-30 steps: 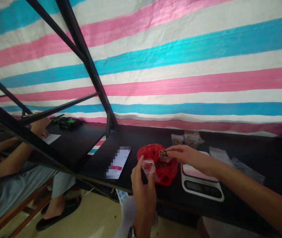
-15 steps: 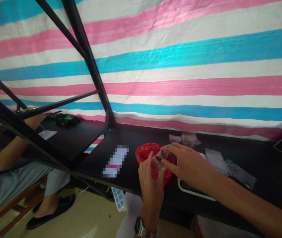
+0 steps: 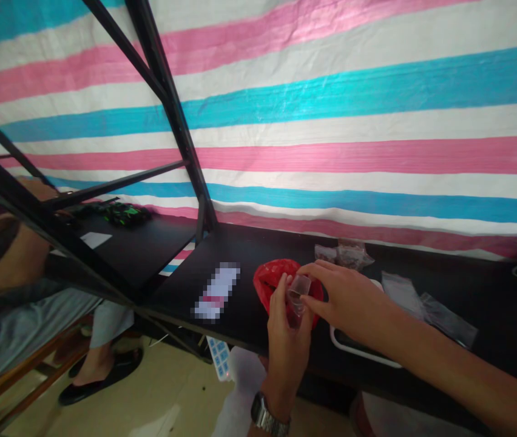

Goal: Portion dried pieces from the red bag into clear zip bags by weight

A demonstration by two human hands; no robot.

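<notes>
Over a red plastic bag (image 3: pixel 267 273) with its mouth open, my two hands meet. My right hand (image 3: pixel 340 288) pinches a small clear plastic container (image 3: pixel 301 285) between thumb and fingers, tilted, with its dark contents hardly visible now. Just below it, my left hand (image 3: pixel 288 328) has its fingers and thumb around a small clear plastic bag (image 3: pixel 295 300), whose mouth lies against the container. Whether anything is inside that bag is too blurred to tell. A white-rimmed tray (image 3: pixel 363 349) sits under my right forearm, partly hidden by it.
Clear bags with small parts (image 3: pixel 349 254) lie at the back of the black table (image 3: pixel 240 243); flat clear bags (image 3: pixel 404 294) lie to the right. A blurred-out paper (image 3: pixel 217 291) lies left. Beyond a black metal frame (image 3: pixel 174 115), another person (image 3: pixel 22 255) sits at a table.
The container between my hands has tipped further, and the dark contents seen in it before hardly show now. The view has shifted slightly.
</notes>
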